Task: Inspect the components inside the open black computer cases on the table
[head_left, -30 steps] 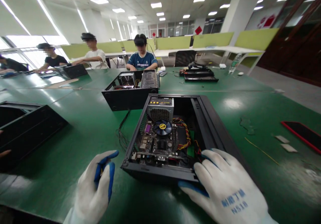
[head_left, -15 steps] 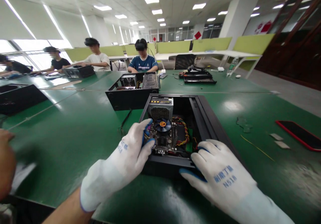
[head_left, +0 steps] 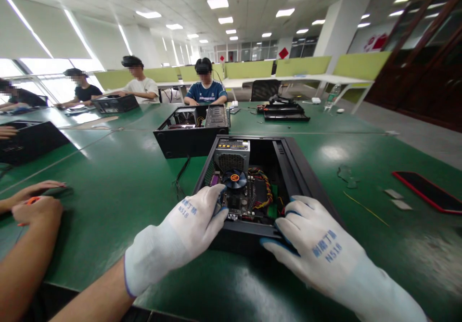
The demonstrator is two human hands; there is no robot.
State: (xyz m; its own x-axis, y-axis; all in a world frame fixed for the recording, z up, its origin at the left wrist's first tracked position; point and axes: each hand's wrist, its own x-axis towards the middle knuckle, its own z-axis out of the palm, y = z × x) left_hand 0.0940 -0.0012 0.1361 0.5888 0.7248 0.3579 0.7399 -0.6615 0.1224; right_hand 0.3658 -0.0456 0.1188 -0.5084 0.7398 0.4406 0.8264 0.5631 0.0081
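Note:
In front of me an open black computer case (head_left: 310, 182) lies on its side. Inside it are a grey power supply (head_left: 232, 156), a motherboard (head_left: 236, 201) and a round black cooling fan (head_left: 234, 178) with an orange centre. My left hand (head_left: 195, 218), in a white glove with blue fingertips, reaches over the near left edge of the case. Its thumb and fingers curl together beside the motherboard, and whatever they pinch is hidden. My right hand (head_left: 310, 245), gloved alike, grips the near wall of the case, fingers over the rim and thumb outside. Coloured cables (head_left: 267, 192) run beside the motherboard.
Another open case (head_left: 191, 139) stands just beyond mine. At right lie a red-edged phone (head_left: 428, 192), small pale pieces (head_left: 397, 199) and a yellow strip (head_left: 366, 209). A neighbour's hands (head_left: 38, 204), one with an orange-handled tool, are at left. Several people sit beyond.
My left hand has shifted slightly right and down, its thumb and fingers closer together. My right hand keeps its grip on the case. The neighbour's hands have moved into view at left.

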